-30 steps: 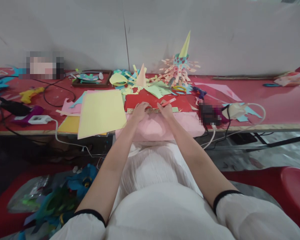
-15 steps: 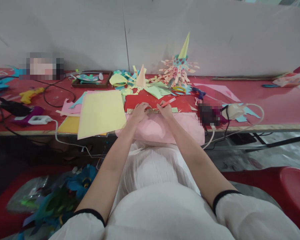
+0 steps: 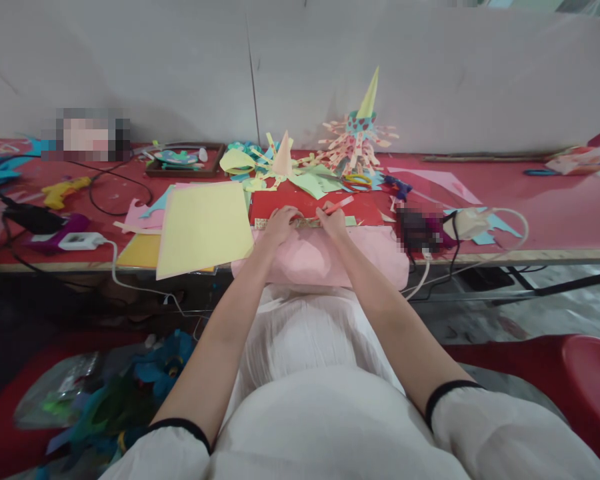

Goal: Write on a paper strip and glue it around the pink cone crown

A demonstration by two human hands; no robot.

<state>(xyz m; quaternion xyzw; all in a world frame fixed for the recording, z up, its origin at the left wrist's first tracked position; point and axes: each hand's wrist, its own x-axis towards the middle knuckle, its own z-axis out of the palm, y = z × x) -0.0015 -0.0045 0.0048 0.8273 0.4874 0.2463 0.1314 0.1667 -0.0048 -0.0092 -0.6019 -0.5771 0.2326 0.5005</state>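
My left hand [image 3: 281, 224] lies over a narrow patterned strip [image 3: 261, 224], fingers spread and pressing it down from above. My right hand [image 3: 333, 221] is closed round a red pen [image 3: 341, 204], whose back end slants up to the right. The pen's tip is hidden by my fingers, close to the strip's edge. Under both wrists a pink sheet [image 3: 310, 257] hangs over the table's front edge. Just beyond my hands is a red sheet [image 3: 275, 202]. A pale green piece [image 3: 350, 221] shows right of my right hand.
Left of my arm, a large yellow sheet [image 3: 205, 230] overhangs the edge. Paper cones with fringes, including a tall yellow one [image 3: 369, 97], stand at the back. Yellow-handled scissors [image 3: 357, 180], a yellow glue gun [image 3: 66, 192], a wooden tray [image 3: 183, 172] and a white cable [image 3: 114, 257] lie around.
My right hand and the red pen have shifted very slightly to the right along the strip. My left hand stays in place.
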